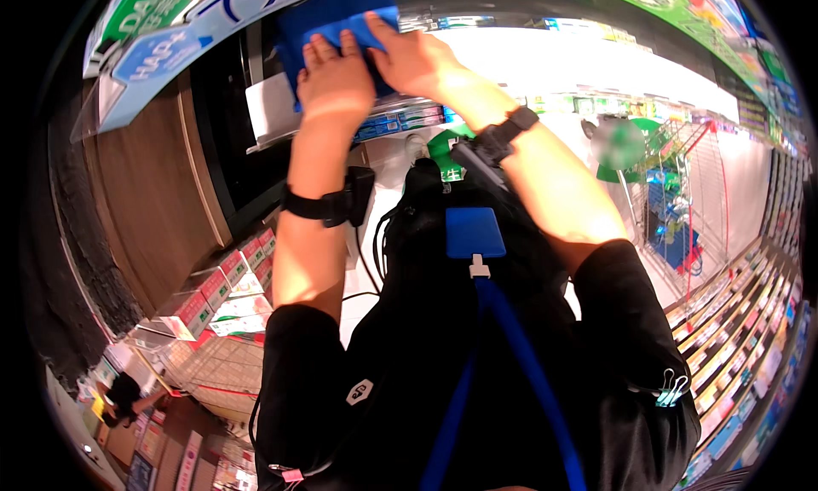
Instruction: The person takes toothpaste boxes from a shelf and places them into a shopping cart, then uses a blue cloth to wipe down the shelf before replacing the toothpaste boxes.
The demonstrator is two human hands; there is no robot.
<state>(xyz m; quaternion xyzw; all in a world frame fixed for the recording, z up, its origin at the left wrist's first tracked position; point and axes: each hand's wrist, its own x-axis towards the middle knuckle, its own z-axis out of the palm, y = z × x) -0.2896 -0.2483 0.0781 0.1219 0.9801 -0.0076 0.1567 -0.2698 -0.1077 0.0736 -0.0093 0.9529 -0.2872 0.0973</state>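
Both of my hands reach up and forward to a blue sheet at the top of the view, which could be cloth or a thin panel. My left hand lies palm down across its lower part, fingers slightly spread. On the sheet's right side, my right hand touches it with index finger and thumb apart; its other fingers are hidden, so I cannot tell whether it grips the edge. Behind the sheet stands a white panel, partly covered. Small blue cartons line a shelf just below my hands.
A brightly lit shelf runs to the right. Wire carts stand at right and lower left. Stacked pink-and-white cartons sit beside a brown wooden panel. Another person is at far lower left. Tiered product racks fill the right.
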